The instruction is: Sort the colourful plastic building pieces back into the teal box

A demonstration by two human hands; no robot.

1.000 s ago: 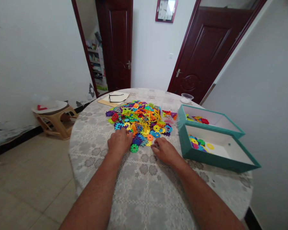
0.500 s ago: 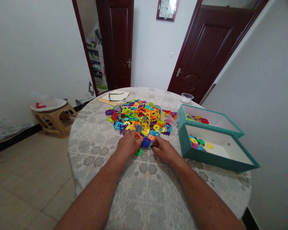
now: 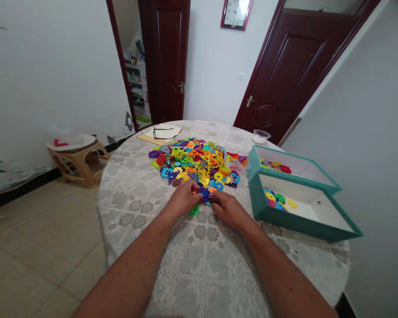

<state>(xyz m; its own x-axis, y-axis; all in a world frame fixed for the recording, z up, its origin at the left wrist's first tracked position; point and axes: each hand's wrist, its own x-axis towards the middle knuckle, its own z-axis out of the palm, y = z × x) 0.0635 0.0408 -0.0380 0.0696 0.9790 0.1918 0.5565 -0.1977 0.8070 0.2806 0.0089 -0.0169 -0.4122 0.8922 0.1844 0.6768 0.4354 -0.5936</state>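
A heap of coloured plastic snowflake discs (image 3: 195, 164) lies in the middle of a round table (image 3: 199, 265) with a lace cloth. My left hand (image 3: 183, 198) rests at the heap's near edge, fingers curled over some discs, and a green disc (image 3: 194, 210) pokes out below it. My right hand (image 3: 228, 209) sits just to the right, fingers bent and pinching at blue and purple discs (image 3: 205, 194) between the two hands. What each hand grips is hidden by the fingers.
Two teal box halves (image 3: 301, 223) with several discs inside stand at the right of the table. Glasses on paper (image 3: 163, 132) and a small clear bowl (image 3: 260, 135) lie at the far side. A low wooden stool (image 3: 78, 159) stands on the floor at left.
Both hands have drawn closer together at the heap's near edge. The left hand slid right, over the green disc, and the right hand moved slightly up towards the discs.
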